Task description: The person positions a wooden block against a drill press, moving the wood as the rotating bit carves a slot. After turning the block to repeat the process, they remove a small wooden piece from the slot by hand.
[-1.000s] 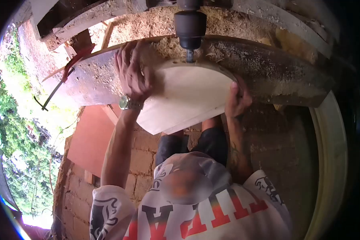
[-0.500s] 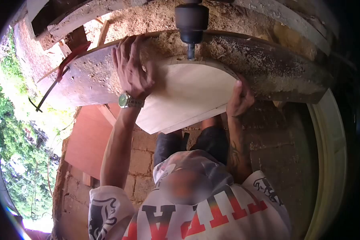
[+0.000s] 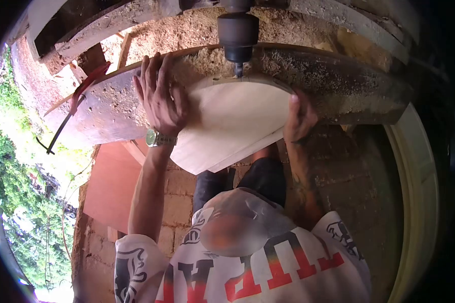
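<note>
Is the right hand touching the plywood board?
Touching. The head view shows the right hand clasping the plywood board at its right edge, with no gap between them.

White printed T-shirt point(image 3: 268, 267), silver wristwatch point(image 3: 157, 137), dark shorts point(image 3: 260, 177)

Pale rounded plywood board point(image 3: 232, 121) lies on the sawdust-covered round metal counter point(image 3: 338, 86), near corner overhanging the counter edge toward the person. Dark cylindrical router spindle point(image 3: 237, 35) sits above the board's far edge, bit touching it. Left hand point(image 3: 159, 98) flat on the board's left part, right hand point(image 3: 299, 117) wrapped on its right edge. Red-handled metal tool point(image 3: 78, 98) far left on the counter. Reddish-brown flat panel point(image 3: 114, 182) below the counter, left, against the brick wall point(image 3: 182, 197).
</note>
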Demonstrator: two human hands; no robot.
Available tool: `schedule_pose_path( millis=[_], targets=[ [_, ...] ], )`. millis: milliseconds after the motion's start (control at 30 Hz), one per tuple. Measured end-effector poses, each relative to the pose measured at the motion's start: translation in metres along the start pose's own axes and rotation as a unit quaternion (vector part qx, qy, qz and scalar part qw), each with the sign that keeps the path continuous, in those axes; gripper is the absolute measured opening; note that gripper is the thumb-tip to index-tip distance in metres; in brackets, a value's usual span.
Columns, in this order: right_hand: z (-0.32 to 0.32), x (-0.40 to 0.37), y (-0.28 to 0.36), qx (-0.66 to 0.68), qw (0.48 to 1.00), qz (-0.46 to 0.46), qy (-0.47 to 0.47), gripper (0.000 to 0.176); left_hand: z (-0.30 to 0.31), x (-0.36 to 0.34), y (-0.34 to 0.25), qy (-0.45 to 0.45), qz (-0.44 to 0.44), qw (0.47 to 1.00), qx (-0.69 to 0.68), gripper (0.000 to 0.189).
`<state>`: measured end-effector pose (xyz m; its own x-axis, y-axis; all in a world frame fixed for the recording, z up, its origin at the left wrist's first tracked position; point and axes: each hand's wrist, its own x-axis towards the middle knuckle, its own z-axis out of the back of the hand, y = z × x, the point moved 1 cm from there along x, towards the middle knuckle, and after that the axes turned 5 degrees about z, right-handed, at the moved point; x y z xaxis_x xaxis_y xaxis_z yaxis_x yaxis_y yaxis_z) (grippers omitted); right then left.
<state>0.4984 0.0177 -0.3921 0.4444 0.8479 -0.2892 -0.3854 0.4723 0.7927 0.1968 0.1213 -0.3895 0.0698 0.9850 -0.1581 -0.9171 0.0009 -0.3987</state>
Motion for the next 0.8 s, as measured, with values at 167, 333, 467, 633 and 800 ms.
schedule_pose_path(
  millis=[167,333,467,633,800],
  targets=[
    [-0.006,0.001,0.006,0.06,0.998,-0.016,-0.008,0.04,0.005,0.01,-0.002,0.015,0.003,1.0,0.004,0.056],
    [-0.011,-0.014,0.003,0.068,0.997,-0.028,-0.02,0.042,0.006,0.02,0.001,-0.003,-0.023,1.0,0.004,0.045],
    [-0.011,-0.015,0.01,0.039,0.999,-0.031,-0.014,0.042,0.008,0.025,0.002,-0.007,-0.03,1.0,0.006,0.04],
    [-0.013,-0.012,0.004,0.076,0.996,-0.04,-0.027,0.041,0.008,0.027,-0.003,-0.013,-0.037,0.999,0.014,0.035],
    [-0.01,-0.009,-0.001,0.052,0.998,-0.019,-0.034,0.039,0.004,0.028,-0.001,0.0,-0.051,0.998,-0.02,0.035]
  ],
)
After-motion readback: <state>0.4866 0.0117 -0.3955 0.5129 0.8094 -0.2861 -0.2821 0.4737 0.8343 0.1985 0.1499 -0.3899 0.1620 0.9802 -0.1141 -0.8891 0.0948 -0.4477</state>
